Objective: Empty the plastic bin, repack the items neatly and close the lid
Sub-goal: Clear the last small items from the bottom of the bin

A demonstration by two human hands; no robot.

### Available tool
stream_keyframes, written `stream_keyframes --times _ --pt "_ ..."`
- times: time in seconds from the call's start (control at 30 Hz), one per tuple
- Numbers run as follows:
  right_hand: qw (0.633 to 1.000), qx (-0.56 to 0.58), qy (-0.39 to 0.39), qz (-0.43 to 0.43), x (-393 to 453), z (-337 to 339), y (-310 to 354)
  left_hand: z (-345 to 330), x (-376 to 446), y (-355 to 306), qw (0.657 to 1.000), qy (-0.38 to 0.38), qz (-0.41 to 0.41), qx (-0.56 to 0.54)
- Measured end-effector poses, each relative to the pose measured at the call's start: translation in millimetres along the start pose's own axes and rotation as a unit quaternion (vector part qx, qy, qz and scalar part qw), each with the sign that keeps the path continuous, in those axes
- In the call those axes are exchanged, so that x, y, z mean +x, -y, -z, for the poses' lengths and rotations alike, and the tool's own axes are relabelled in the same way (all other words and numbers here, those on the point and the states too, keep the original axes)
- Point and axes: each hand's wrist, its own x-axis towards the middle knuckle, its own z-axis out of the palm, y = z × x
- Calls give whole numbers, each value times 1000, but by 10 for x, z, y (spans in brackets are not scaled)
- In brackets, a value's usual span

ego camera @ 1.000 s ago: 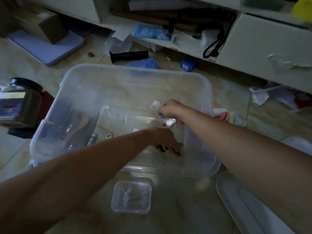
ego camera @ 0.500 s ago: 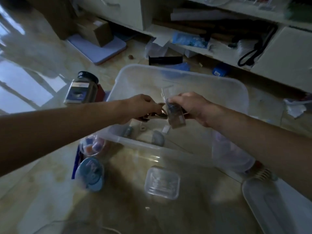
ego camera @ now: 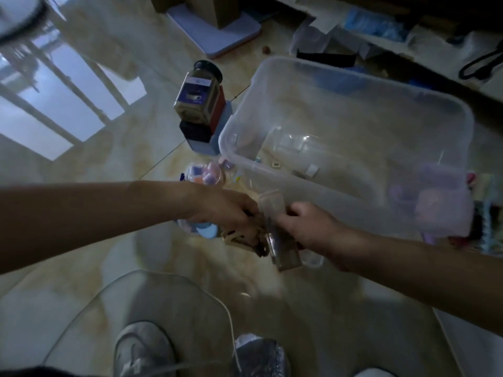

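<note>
Clear plastic dominates the dim scene: a translucent plastic bin sits on the tiled floor at the right of the frame, lid off, with only a few small scraps visible on its bottom. Just in front of its near rim, both hands meet above the floor at centre frame. The left hand reaches in from the left edge with its fingers curled around a tan, strap-like item; what exactly it is cannot be told. The right hand comes in from the lower right, its fingers closed on a small clear packet that hangs below the knuckles. Both forearms are stretched nearly level, wrists turned inward toward each other. Emptying looks almost finished, with a jar and small coloured pieces already out on the floor to the bin's left. The chief risk appears to be a dropped or tangled item, since the two loosely dangling objects touch where the hands converge and the light is poor.
</note>
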Motion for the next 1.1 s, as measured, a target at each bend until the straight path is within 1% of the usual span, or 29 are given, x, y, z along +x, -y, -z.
stream_keyframes --times 0.07,0.1,0.23,0.3,0.37,0.43,0.5,0.6,0.67,0.73,0.8,0.9,1.0,1.1 --pt "999 28 19 -19 144 -122 -105 -114 166 217 998 -20 19 -57" --pt "998 39 23 -33 226 -174 -157 -170 263 328 996 -44 35 -68" --pt "996 14 11 -83 549 -324 -402 -302 588 578 983 -133 93 -81" --pt "995 -16 -9 -94 642 -347 -476 -292 710 615 976 -178 112 -58" --pt "993 -68 -35 -93 676 -327 -501 -264 812 606 968 -216 120 -46" --pt "990 -93 -52 -93 721 -303 -529 -229 904 585 962 -238 121 -54" --pt "990 -91 -54 -90 793 -303 -547 -180 933 531 956 -252 151 -15" --pt "993 -78 -52 -77 878 -357 -485 -10 931 494 957 -243 147 65" --pt "996 -59 -40 -58 934 -400 -418 121 851 481 957 -235 152 71" --pt "996 -73 -40 -42 987 -438 -331 239 714 482 957 -242 153 45" --pt "994 -91 -40 -41 1105 -461 -295 277 515 455 961 -241 131 11" --pt "992 -116 -30 -42 1315 -504 -264 146 179 393 978 -182 90 -52" --pt "991 -131 -4 -38 1485 -590 -210 -182 -4 468 987 -113 62 -95" --pt "992 -121 2 -34 1616 -708 -176 -586 20 622 990 -87 41 -102"
